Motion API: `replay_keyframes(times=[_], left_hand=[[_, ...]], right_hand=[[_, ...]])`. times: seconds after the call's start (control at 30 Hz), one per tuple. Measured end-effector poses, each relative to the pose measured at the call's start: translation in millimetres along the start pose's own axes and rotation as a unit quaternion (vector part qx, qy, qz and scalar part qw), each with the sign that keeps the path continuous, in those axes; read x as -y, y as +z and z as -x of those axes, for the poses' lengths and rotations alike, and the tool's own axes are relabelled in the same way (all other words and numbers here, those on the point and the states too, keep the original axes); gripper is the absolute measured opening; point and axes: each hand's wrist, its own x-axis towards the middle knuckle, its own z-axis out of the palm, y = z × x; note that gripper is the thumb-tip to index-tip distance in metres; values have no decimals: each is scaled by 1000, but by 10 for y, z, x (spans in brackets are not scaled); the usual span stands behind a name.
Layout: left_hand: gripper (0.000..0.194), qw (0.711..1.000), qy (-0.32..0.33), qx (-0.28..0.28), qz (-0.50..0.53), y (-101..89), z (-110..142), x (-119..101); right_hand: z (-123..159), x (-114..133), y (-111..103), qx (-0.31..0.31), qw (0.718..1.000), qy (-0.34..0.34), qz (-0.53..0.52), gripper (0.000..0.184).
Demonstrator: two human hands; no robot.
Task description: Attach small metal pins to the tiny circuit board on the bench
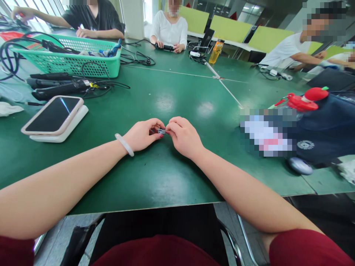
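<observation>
Just above the green tabletop, my left hand and my right hand meet. Between their fingertips is a small dark-grey and silvery piece, too small and too covered to name. My left thumb and fingers are closed around it from the left, with a pale bangle on that wrist. The right fingers are bent into a pinch at the piece's right end. Whether that end is gripped or only touched is partly hidden.
On the left lie a phone on a white box, black hair-straightener-like tools with cables, and a green basket. At right are a dark bag, a mouse and a red-lidded bottle. Several people sit beyond.
</observation>
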Motion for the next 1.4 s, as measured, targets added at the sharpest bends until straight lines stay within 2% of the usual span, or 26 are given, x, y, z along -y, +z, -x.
replay_keyframes(times=[0.23,0.53,0.63,0.8,0.9,1.2,1.4], left_hand=[[23,1000,21,11,-3,7,7,-15],[22,1000,18,2,7,14,10,2],[23,1000,-5,-19,6,9,-1,23],[23,995,-42,-86,14,-7,-38,106],[22,993,-47,-111,4,-12,-51,136],[20,993,-54,-104,-24,-2,-49,107],[21,993,-52,-100,-21,7,-66,126]], right_hand=[[9,16,38,34,997,-32,65,24],[1,34,16,12,998,-22,64,21],[6,36,-1,21,998,-8,60,21],[35,46,29,98,992,-14,82,21],[42,56,65,116,989,-23,92,23],[-23,50,129,126,990,38,41,17],[-60,65,178,132,988,26,76,18]])
